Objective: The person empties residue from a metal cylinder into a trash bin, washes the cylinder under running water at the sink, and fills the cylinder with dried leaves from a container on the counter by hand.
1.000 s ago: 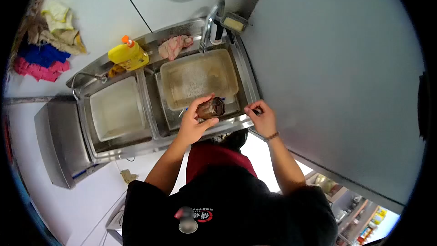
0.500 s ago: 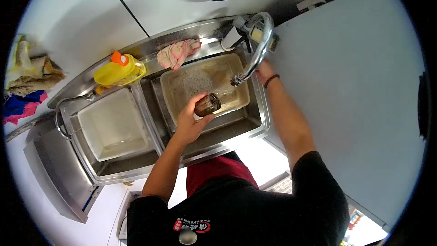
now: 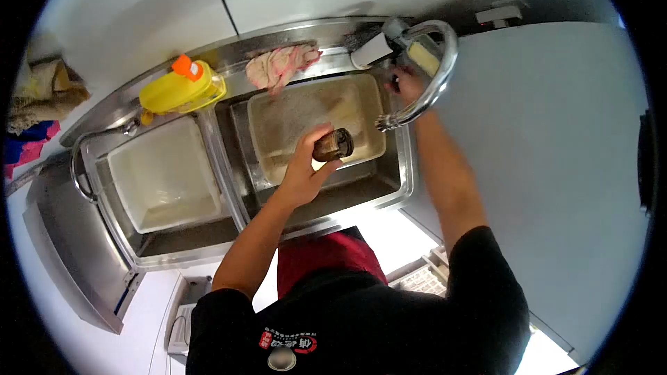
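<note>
My left hand (image 3: 306, 173) is wrapped round a small brown glass jar (image 3: 333, 145), its open mouth facing right. The jar is held tilted above a rectangular plastic basin (image 3: 260, 125) with cloudy water, inside the right sink bowl. My right hand (image 3: 408, 85) is at the foot of the curved chrome faucet (image 3: 450, 55), partly behind the spout. Its fingers are closed at the dark faucet handle (image 3: 394, 83); the exact grip is partly hidden. The spout's end hangs over the basin's right edge.
A second pale basin (image 3: 118, 173) sits in the left sink bowl. On the back ledge are a yellow container (image 3: 156, 97) with an orange cap, a crumpled pink-edged cloth (image 3: 278, 69) and a white cup (image 3: 372, 51). A grey surface (image 3: 542, 167) adjoins on the right.
My right hand has moved up and back towards the faucet's foot. The jar has shifted slightly right and up in my left hand. Foam on the basin water has thinned, and the view has shifted.
</note>
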The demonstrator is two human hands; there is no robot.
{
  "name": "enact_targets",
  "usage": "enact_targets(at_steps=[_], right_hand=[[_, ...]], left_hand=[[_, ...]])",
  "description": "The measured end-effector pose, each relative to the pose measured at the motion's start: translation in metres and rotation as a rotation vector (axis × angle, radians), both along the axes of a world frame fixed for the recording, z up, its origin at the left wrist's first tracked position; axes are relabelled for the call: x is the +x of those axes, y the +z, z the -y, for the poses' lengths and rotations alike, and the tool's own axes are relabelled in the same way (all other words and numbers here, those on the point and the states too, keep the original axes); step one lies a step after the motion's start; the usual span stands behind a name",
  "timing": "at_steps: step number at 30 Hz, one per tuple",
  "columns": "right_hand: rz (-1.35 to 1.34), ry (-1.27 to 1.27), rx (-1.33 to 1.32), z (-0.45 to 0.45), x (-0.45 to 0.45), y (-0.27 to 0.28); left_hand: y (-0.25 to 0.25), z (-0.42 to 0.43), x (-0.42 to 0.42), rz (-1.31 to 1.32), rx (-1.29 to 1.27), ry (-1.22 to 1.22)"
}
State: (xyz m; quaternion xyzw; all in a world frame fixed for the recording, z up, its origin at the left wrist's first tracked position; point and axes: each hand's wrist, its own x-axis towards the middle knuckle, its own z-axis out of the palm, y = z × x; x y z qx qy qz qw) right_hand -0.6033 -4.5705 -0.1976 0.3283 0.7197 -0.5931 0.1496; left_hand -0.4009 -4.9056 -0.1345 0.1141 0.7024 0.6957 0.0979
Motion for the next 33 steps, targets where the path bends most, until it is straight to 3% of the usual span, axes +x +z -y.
enact_targets(at_steps=[1, 2, 5, 7, 8, 10, 14, 17, 24, 28, 33], right_hand=[[-0.054, 0.019, 0.086, 0.015, 0.005, 0.021], [0.007, -0.100, 0.022, 0.017, 0.001, 0.015], [0.057, -0.087, -0.023, 0.016, -0.003, 0.007], [0.027, 0.328, 0.179, 0.000, -0.009, -0.002], [-0.219, 0.344, 0.234, 0.000, -0.008, -0.006], [-0.204, -0.002, -0.054, 0.003, -0.010, 0.011], [-0.344, -0.041, -0.052, 0.028, 0.004, 0.024], [-0.242, -0.025, 0.003, 0.031, 0.005, 0.036], [-0.400, -0.023, -0.075, 0.013, -0.012, 0.007], [-0.372, -0.064, -0.085, 0.038, -0.008, 0.045], [-0.413, -0.015, -0.106, 0.027, -0.001, 0.027]], left_hand=[[0.001, 0.002, 0.002, 0.015, -0.006, 0.005], [0.005, 0.003, 0.002, 0.067, -0.025, -0.001], [-0.001, -0.001, -0.006, 0.106, -0.023, -0.007], [-0.001, -0.006, -0.008, 0.152, 0.056, 0.003], [0.001, -0.007, -0.012, 0.159, 0.056, 0.002], [0.001, -0.012, -0.019, 0.215, 0.017, -0.023], [-0.004, -0.025, -0.028, 0.287, 0.081, 0.018], [0.001, -0.025, -0.037, 0.269, 0.026, 0.000], [-0.008, -0.031, -0.038, 0.230, -0.027, 0.007], [-0.010, -0.040, -0.036, 0.219, -0.023, 0.034], [-0.008, -0.043, -0.037, 0.232, -0.014, 0.019]])
